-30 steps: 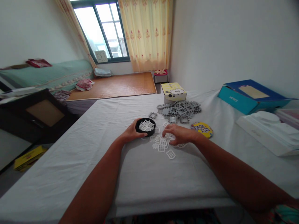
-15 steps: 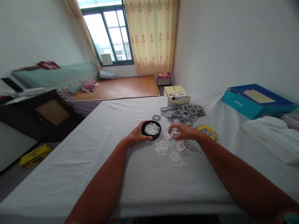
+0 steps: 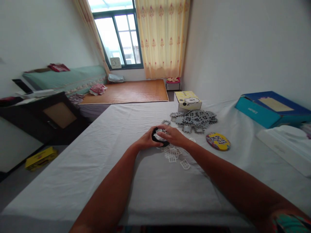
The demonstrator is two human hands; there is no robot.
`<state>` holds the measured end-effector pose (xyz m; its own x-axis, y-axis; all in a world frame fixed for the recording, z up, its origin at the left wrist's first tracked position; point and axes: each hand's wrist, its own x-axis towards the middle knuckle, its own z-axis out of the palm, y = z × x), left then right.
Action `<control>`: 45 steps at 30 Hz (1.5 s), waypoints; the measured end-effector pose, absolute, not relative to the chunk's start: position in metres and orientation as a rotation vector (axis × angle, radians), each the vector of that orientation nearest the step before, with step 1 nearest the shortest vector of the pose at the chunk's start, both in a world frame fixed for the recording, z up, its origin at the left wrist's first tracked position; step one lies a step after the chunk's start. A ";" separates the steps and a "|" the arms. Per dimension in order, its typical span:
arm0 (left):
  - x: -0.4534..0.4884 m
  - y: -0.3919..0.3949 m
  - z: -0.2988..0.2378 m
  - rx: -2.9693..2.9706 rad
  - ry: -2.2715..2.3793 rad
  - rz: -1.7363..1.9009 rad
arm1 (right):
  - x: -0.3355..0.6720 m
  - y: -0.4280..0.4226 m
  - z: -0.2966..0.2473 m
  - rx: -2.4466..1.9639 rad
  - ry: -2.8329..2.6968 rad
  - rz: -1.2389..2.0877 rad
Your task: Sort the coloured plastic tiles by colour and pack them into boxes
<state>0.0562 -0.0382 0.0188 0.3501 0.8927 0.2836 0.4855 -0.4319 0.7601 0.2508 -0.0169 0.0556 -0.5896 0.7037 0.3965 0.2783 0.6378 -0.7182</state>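
My left hand (image 3: 145,140) is curled around the left side of a round black container (image 3: 166,143), which rests tilted slightly on the white cloth. White lattice pieces (image 3: 158,134), flat and window-like, are heaped inside it. Over the container's right side reaches my right hand (image 3: 175,137), its bent fingers at the white pieces; the fingertips partly hide what they grip. More loose white lattice pieces (image 3: 172,158) lie scattered just in front of and to the right of the container.
Behind the hands is a pile of grey toothed pieces (image 3: 194,119), with a yellow cartoon box (image 3: 188,101) beyond. A round yellow tin lid (image 3: 218,141) lies to the right. Farther right are a blue box (image 3: 272,110) and a white case (image 3: 284,145).
My right hand has moved left from the loose pieces to over the black container. My left hand still holds the container. The whole view has shifted slightly.
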 end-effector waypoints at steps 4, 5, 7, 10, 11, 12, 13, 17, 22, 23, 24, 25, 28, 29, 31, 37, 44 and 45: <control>0.055 -0.036 0.018 2.065 1.203 0.945 | 0.285 -0.002 0.064 -0.687 -2.003 1.025; 0.054 -0.035 0.018 2.068 1.223 0.925 | 0.295 0.005 0.063 -0.733 -1.968 1.042; 0.052 -0.035 0.019 2.073 1.247 0.888 | 0.315 0.019 0.056 -0.890 -2.000 0.979; 0.046 -0.036 0.021 2.069 1.252 0.848 | 0.330 0.029 0.038 -1.110 -2.257 0.652; 0.043 -0.036 0.023 2.058 1.250 0.837 | 0.330 0.027 0.033 -1.137 -2.355 0.540; 0.040 -0.036 0.024 2.045 1.245 0.832 | 0.328 0.024 0.030 -1.132 -2.440 0.459; 0.036 -0.036 0.026 2.029 1.242 0.840 | 0.325 0.020 0.029 -1.101 -2.506 0.420; 0.014 -0.032 0.032 1.867 1.368 1.068 | 0.306 0.004 0.037 -0.915 -2.584 0.507; -0.012 -0.023 0.028 1.426 1.758 1.556 | 0.259 0.025 0.050 -0.950 -2.648 0.352; -0.015 -0.021 0.027 1.361 1.801 1.615 | 0.245 0.033 0.050 -0.959 -2.699 0.304; -0.017 -0.019 0.025 1.307 1.826 1.659 | 0.230 0.042 0.051 -0.969 -2.746 0.266; -0.019 -0.018 0.024 1.266 1.840 1.692 | 0.214 0.051 0.050 -0.980 -2.781 0.240; -0.020 -0.014 0.021 1.214 1.851 1.756 | 0.175 0.070 0.046 -0.981 -2.826 0.214; -0.019 -0.014 0.020 1.218 1.848 1.772 | 0.165 0.075 0.044 -0.968 -2.837 0.214; -0.018 -0.013 0.020 1.244 1.842 1.789 | 0.153 0.080 0.040 -0.934 -2.870 0.221; -0.013 -0.013 0.019 1.347 1.859 1.746 | 0.178 0.063 0.039 -0.781 -3.014 0.251; 0.019 -0.020 0.020 1.675 1.685 1.453 | 0.295 -0.032 0.047 -0.607 -3.070 0.314; 0.025 -0.022 0.019 1.725 1.643 1.389 | 0.311 -0.040 0.048 -0.633 -3.056 0.342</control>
<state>0.0254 -0.0216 0.0194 -0.1732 0.9068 0.3844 0.5299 -0.2431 0.8124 0.3113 -0.0405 0.0484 -0.9186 0.3930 -0.0419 0.3926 0.8949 -0.2123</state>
